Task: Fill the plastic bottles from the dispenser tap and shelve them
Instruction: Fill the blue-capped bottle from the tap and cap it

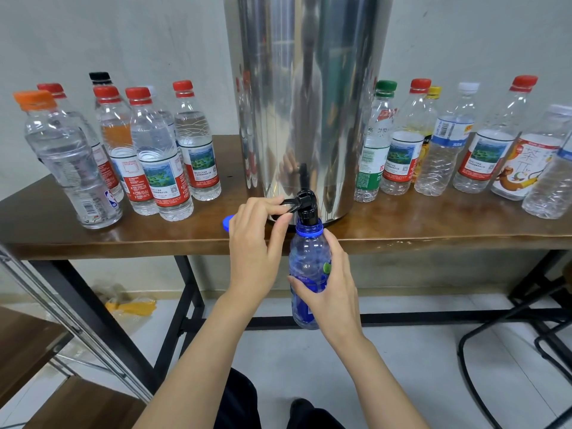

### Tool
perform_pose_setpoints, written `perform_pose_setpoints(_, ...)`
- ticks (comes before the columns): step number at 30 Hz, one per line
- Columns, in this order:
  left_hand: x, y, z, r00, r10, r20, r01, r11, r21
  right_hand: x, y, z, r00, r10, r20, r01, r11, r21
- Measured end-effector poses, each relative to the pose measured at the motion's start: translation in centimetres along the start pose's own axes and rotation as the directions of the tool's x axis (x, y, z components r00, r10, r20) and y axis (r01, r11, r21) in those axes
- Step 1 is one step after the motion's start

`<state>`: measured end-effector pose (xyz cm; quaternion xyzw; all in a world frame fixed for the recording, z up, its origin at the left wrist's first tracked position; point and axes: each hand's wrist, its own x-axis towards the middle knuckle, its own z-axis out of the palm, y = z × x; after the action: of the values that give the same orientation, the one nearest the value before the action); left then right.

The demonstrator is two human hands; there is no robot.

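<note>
A tall steel dispenser (pixel 306 88) stands on the brown table (pixel 433 230), its black tap (pixel 306 209) hanging over the front edge. My right hand (pixel 331 283) grips an uncapped blue plastic bottle (pixel 305 267) upright, its mouth right under the tap spout. My left hand (pixel 257 243) pinches the tap's black lever between thumb and fingers. The bottle's blue cap (pixel 227 222) lies on the table just left of my left hand, partly hidden by it.
Several capped bottles (pixel 161 156) stand in a group left of the dispenser, several more (pixel 439 150) in a row to its right. A wooden shelf unit (pixel 37 351) with a metal frame stands low on the left. Black chair legs (pixel 526 335) are at lower right.
</note>
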<state>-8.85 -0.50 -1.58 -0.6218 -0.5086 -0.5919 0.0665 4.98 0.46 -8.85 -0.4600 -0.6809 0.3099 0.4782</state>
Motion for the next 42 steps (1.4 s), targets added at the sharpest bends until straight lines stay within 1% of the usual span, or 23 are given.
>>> perform_pose_setpoints(27, 0.00, 0.20, -0.10, 1.000, -0.004, 0.000, 0.004, 1.000, 0.001, 0.05, 0.31, 0.38, 1.000, 0.016, 0.008, -0.016, 0.999, 0.033)
perform_pose_setpoints(42, 0.06, 0.27, -0.09, 1.000, -0.006, 0.001, 0.006, 1.000, -0.009, 0.11, 0.29, 0.31, 1.000, 0.019, -0.001, -0.019, 1.000, 0.017)
